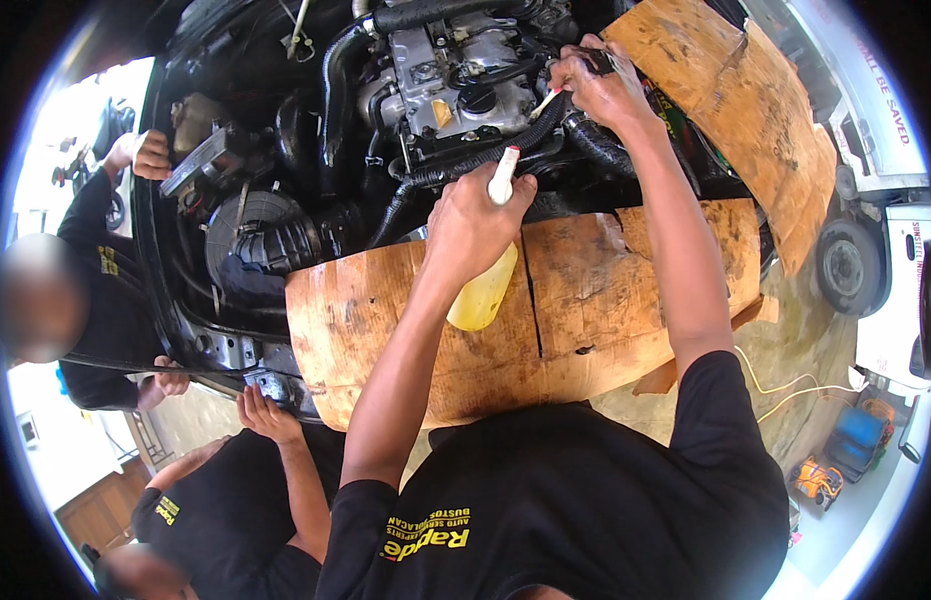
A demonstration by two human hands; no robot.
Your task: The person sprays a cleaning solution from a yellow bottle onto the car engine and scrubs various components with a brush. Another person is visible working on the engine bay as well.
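Observation:
My left hand [467,228] is closed around a spray bottle [485,292] of yellow liquid, with its white, red-tipped spray head [503,176] above my fingers. The bottle hangs over the cardboard sheet [595,280] along the bay's near edge. Further right and away, my right hand [613,98] grips a thin white-and-red stick [547,103] beside the engine [455,75]. Something dark shows at those fingers; I cannot make out whether it belongs to the stick. A black filler cap [476,97] and black hoses [337,90] lie on and around the engine.
Another cardboard sheet [730,85] covers the bay's right side. A round housing [247,235] sits at the left. Two people in black shirts [220,510] have hands at the bay's left edge. A yellow cable [785,395] runs across the floor by a white vehicle [895,290].

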